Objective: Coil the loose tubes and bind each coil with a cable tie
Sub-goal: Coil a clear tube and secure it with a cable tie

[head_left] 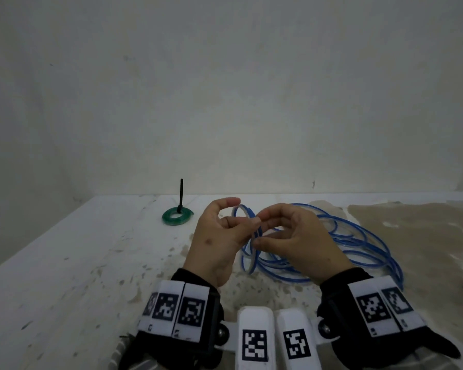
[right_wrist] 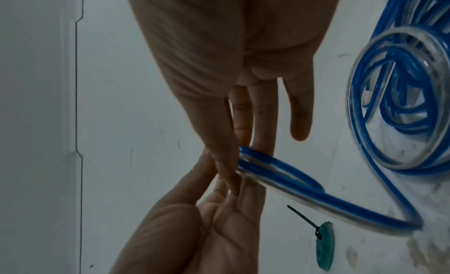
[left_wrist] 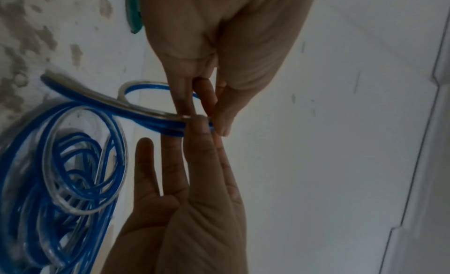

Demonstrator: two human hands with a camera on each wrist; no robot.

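Hands are winding the first loops of blue tube (head_left: 332,236), left hand (head_left: 217,241) and right hand (head_left: 300,244) each pinching it; beside it, a tied green coil (head_left: 177,216). Feeding more slack likely comes next.

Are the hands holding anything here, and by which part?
Both hands, left and right, pinch the blue tube at the small loops raised between them; the rest lies loose on the table.

tube (head_left: 358,236): blue with a clear stripe
coil (head_left: 177,216): green, left of the tube
cable tie (head_left: 181,194): black, on the coil
bench (head_left: 64,276): white, brown-speckled; tan patch right of the tube
wrist bands (head_left: 177,308): white blocks, black square-code patterns
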